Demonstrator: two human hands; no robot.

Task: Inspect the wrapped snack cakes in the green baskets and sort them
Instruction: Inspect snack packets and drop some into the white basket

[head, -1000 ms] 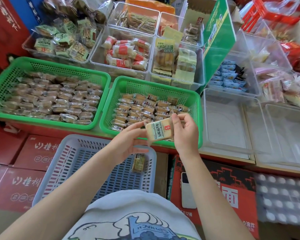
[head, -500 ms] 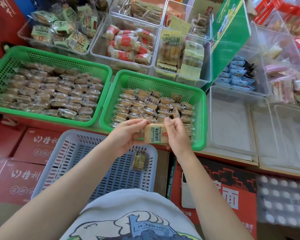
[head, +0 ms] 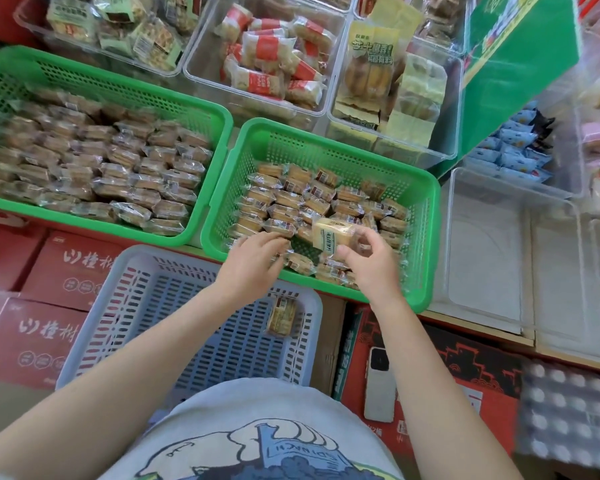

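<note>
Item: one wrapped snack cake (head: 329,233), pale label face up, pinched at its near end between thumb and curled fingers of the right hand (head: 371,263), held just above the near part of the right green basket (head: 426,216), the landmark for this entry. Left hand (head: 253,259): fingers reaching down among the cakes at the basket's near-left corner, touching the packs there; whether they have closed on one cannot be told, as the fingertips are hidden. Risks, as judged: the pinch takes only an edge of slick film, so the cake may swing or slip back among the unsorted stock and lose its place in the sort; the left hand, rummaging, may drag neighbouring packs over the low near rim; blur in the view suggests quick movement, which could make a flaw in a wrapper easy to miss. Surroundings: left of the basket, a second green basket (head: 0,74) filled with rows of similar cakes; nearer than it, a grey-blue slatted basket (head: 125,271) holding a single cake (head: 282,315); right of it, bare clear bins (head: 482,258); behind it, clear bins of other snacks (head: 267,64). Obstructions: the basket's near rim lies between the hands and the slatted basket; a white phone (head: 380,386) rests on red cartons nearer than the basket's right corner.
</note>
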